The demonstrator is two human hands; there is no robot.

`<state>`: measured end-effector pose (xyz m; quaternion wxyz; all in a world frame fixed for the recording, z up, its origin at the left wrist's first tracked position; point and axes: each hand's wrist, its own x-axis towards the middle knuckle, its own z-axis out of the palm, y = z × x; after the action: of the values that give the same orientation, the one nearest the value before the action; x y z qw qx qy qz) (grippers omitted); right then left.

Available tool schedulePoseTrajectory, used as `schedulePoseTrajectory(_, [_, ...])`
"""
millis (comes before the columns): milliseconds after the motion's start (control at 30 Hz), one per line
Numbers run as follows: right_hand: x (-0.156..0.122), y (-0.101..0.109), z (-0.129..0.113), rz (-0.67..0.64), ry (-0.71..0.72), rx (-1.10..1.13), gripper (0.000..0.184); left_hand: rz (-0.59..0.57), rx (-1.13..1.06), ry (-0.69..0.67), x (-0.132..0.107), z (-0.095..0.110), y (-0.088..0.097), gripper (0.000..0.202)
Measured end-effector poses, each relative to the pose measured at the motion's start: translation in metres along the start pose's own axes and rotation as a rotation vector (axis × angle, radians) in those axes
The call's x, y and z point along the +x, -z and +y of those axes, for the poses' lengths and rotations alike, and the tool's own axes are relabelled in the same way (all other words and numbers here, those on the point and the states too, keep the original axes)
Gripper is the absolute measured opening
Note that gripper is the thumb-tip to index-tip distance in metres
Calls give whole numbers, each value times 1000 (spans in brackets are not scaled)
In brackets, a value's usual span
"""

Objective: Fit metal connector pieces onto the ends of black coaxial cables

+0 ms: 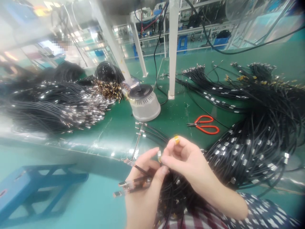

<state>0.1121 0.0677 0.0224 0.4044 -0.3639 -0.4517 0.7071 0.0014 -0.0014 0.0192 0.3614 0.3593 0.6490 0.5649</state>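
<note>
Several black cables (pixel 138 182) with metal connector ends lie across my left hand (pixel 145 187), which is closed around them. One cable's metal connector (pixel 159 155) sticks up between my two hands. My right hand (pixel 182 156) pinches at that connector with thumb and forefinger, close to the left thumb. A small piece of yellow tape (pixel 176 140) sits on a raised finger of the right hand. More black cables (pixel 171 194) hang below the hands over my lap. A few cable ends (pixel 152 130) rest on the bench just ahead of the hands.
Red-handled scissors (pixel 206 125) lie on the green bench (pixel 119 119). Behind the hands stands a round grey-white device (pixel 145 106) with a black top. Cable bundles pile up left (pixel 59 105) and right (pixel 247 143). White posts (pixel 173 47) rise from the bench. A blue stool (pixel 43 184) is at lower left.
</note>
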Motion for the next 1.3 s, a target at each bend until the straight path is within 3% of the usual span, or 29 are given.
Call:
schedulePoseTrajectory(133, [0, 0, 1, -14, -1, 19, 21, -69, -135, -19, 4, -2, -1, 26])
schedulePoseTrajectory(267, [-1, 0, 2, -55, -14, 59, 23, -27, -271, 37, 9, -3, -5, 13])
schedulePoseTrajectory(400, [-1, 1, 2, -74, -21, 96, 28, 11, -282, 75, 8, -3, -4, 17])
schedulePoseTrajectory(500, [0, 2, 3, -30, -11, 66, 27, -65, -266, 110, 5, -4, 1, 24])
schedulePoseTrajectory(600, [0, 3, 3, 13, 10, 12, 26, -123, -206, 133, 8, -5, 6, 19])
schedulePoseTrajectory(733, [-1, 4, 1, 35, 44, -44, 23, -107, -230, 160, 14, -7, 9, 11])
schedulePoseTrajectory(867, [-2, 2, 0, 21, 27, 43, 26, -89, -340, 204, 15, -6, 7, 10])
schedulePoseTrajectory(1067, [0, -3, 2, 86, 13, 89, 34, -159, -390, 212, 14, -5, 6, 10])
schedulePoseTrajectory(1300, [8, -2, 5, -55, 5, 132, 39, -272, -373, 207, 19, -8, 11, 19])
